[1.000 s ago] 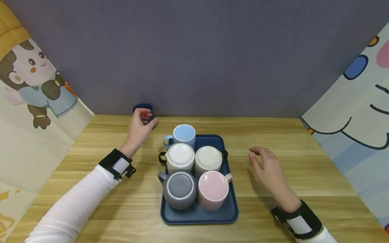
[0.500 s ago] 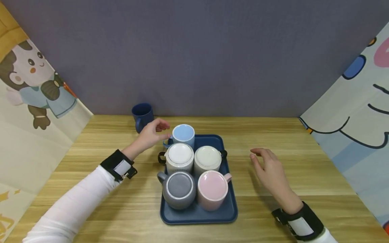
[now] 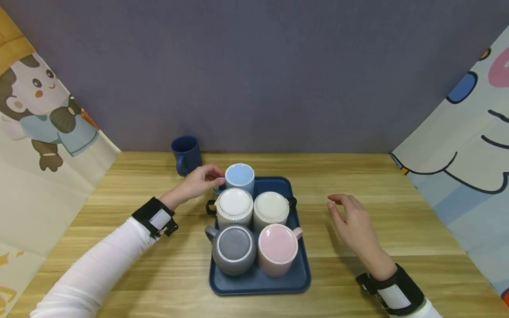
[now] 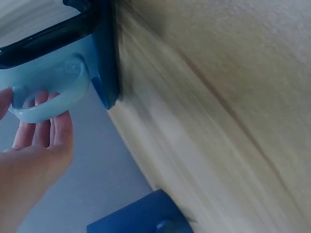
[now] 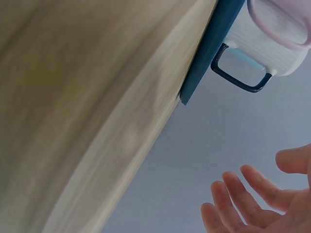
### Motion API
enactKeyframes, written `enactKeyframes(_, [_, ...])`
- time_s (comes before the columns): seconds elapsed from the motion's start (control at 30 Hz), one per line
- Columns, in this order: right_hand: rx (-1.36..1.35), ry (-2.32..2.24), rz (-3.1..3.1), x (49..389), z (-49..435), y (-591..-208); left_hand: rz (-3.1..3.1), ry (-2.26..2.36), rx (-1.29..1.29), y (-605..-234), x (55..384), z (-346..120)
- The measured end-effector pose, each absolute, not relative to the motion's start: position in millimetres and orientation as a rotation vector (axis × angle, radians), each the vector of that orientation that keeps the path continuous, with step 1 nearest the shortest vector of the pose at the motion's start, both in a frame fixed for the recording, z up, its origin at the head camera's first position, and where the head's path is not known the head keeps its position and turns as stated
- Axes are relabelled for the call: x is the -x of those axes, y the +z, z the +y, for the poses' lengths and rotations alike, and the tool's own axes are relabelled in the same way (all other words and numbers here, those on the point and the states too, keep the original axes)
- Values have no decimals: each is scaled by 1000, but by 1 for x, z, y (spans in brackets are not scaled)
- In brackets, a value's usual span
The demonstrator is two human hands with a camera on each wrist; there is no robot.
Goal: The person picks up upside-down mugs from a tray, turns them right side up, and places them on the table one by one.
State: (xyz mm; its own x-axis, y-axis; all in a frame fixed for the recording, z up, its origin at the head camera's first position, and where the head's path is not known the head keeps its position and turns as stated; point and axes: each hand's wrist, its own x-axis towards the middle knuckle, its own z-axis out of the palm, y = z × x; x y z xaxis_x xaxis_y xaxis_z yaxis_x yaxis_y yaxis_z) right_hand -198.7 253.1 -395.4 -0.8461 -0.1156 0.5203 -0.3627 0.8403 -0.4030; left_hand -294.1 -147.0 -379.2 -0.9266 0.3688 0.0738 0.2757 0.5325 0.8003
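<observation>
My left hand [image 3: 195, 182] is at the handle of the light blue mug [image 3: 240, 175], which stands upside down at the tray's back left. In the left wrist view, the fingers [image 4: 62, 128] lie behind the light blue handle [image 4: 73, 97], with the thumb on its other side. My right hand [image 3: 353, 223] holds nothing, held to the right of the tray, its fingers loosely bent. In the right wrist view its fingers [image 5: 243, 196] are apart from each other and from the mugs.
Also upside down on the navy tray [image 3: 260, 287] are a white mug [image 3: 235, 204], a cream mug [image 3: 271, 207], a grey mug [image 3: 234, 247] and a pink mug [image 3: 278, 247]. An upright navy mug [image 3: 187, 154] stands at the back left, against the grey partition [image 3: 254, 75].
My left hand has left the navy mug and moved right and toward me, to the light blue mug's handle. The right hand stays nearly where it was.
</observation>
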Motion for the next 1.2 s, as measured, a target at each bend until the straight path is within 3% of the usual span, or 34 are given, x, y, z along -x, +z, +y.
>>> enactKeyframes(0.7, [-337,690,-2530,200,254,-397,2400,1498,-567,-390,300,-153])
enactKeyframes(1.2, [-349,703,-2541,199,256,-391,2432,1536,-434,-382,297,-149])
